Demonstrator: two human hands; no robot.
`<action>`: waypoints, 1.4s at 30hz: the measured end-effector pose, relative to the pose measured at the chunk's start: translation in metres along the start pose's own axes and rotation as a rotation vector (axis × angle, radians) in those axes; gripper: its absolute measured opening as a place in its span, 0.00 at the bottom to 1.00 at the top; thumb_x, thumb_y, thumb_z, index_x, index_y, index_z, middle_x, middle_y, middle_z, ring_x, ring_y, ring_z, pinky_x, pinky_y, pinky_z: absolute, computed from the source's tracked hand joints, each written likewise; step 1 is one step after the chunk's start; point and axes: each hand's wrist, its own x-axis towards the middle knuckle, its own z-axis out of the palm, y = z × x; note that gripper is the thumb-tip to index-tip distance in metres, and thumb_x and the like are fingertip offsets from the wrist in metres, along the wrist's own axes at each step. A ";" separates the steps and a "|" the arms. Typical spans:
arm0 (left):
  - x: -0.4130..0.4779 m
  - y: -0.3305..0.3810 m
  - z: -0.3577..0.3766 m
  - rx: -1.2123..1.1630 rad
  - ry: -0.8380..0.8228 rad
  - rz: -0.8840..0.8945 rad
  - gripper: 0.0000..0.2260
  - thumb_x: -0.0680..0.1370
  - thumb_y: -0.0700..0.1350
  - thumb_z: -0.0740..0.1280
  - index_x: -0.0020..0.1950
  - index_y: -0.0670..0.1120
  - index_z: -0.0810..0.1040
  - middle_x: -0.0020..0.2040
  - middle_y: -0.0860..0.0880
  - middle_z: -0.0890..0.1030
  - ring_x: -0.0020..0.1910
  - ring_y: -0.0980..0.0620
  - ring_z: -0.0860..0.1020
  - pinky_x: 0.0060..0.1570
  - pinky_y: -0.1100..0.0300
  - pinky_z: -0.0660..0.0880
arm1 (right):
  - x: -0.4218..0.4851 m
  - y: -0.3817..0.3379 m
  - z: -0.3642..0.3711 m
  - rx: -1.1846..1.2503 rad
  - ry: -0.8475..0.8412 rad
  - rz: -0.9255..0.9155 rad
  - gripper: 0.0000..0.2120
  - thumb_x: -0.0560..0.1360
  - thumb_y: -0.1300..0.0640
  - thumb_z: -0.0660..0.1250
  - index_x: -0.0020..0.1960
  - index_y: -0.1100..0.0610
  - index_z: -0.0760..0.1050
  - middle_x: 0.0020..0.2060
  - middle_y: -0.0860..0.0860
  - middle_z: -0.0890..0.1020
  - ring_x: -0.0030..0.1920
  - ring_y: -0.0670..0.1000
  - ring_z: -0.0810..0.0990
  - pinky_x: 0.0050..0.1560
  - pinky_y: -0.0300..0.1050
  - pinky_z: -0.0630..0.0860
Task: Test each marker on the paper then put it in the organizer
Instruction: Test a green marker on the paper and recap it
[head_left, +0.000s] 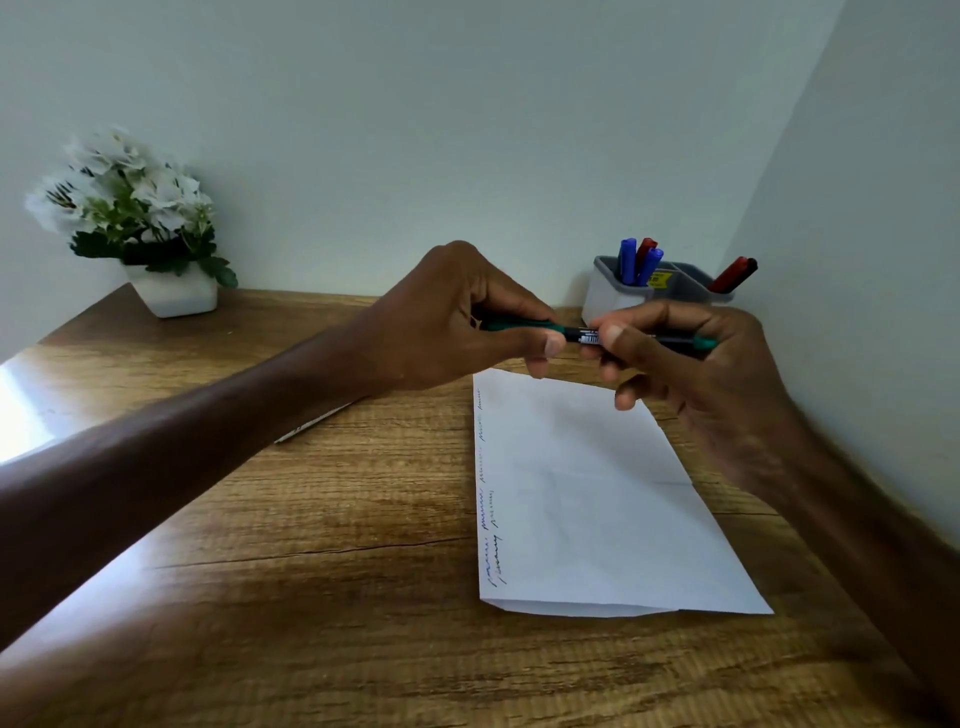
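- The left hand (447, 317) curls its fingers and thumb around the green cap (519, 326) end of a green marker (582, 335).
- The right hand (691, 358) grips the same marker further along its dark barrel, thumb on top and fingers curled beneath. The green tail end pokes out past the fingers to the right.
- Between the two hands the marker lies roughly level in the air, above the far end of the paper (587, 493). The cap meets the barrel, but I cannot tell whether it is fully seated.
- The paper lies flat on the wooden tabletop (311, 571), below and in front of the hands. Short scribbles (488, 499) run down its left edge.
- A thin pale object (311, 427) lies on the tabletop, partly hidden under the left forearm. It is too blurred to name.
- The organizer (608, 299) stands at the back right of the tabletop, against the wall and just behind the right hand. It bears a yellow label (657, 279).
- Its left compartment holds two blue markers (628, 260) and a red marker (645, 249), all upright.
- A compartment on its right holds two leaning markers (732, 275), one red and one darker.
- A white pot (174, 296) of white flowers (119, 192) stands at the back left, well apart from the paper.
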 end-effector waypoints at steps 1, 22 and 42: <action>0.000 0.000 0.000 -0.008 -0.016 -0.008 0.07 0.79 0.47 0.73 0.52 0.46 0.89 0.40 0.52 0.88 0.27 0.50 0.74 0.29 0.57 0.67 | 0.000 0.001 0.000 -0.018 -0.006 -0.016 0.10 0.74 0.59 0.72 0.51 0.63 0.83 0.38 0.54 0.87 0.36 0.51 0.84 0.34 0.41 0.81; -0.005 0.010 0.039 0.035 0.236 -0.155 0.06 0.74 0.52 0.78 0.44 0.50 0.89 0.35 0.56 0.86 0.30 0.55 0.80 0.30 0.63 0.72 | 0.007 -0.006 -0.005 -0.695 -0.205 -0.231 0.11 0.74 0.47 0.73 0.57 0.41 0.83 0.47 0.30 0.83 0.48 0.35 0.84 0.50 0.30 0.80; -0.012 -0.020 0.063 0.197 -0.196 -0.275 0.10 0.77 0.53 0.74 0.57 0.54 0.85 0.60 0.57 0.83 0.56 0.59 0.78 0.56 0.59 0.79 | 0.037 -0.006 -0.066 -0.647 0.266 -0.173 0.26 0.80 0.62 0.68 0.74 0.48 0.65 0.48 0.50 0.87 0.48 0.47 0.87 0.53 0.55 0.85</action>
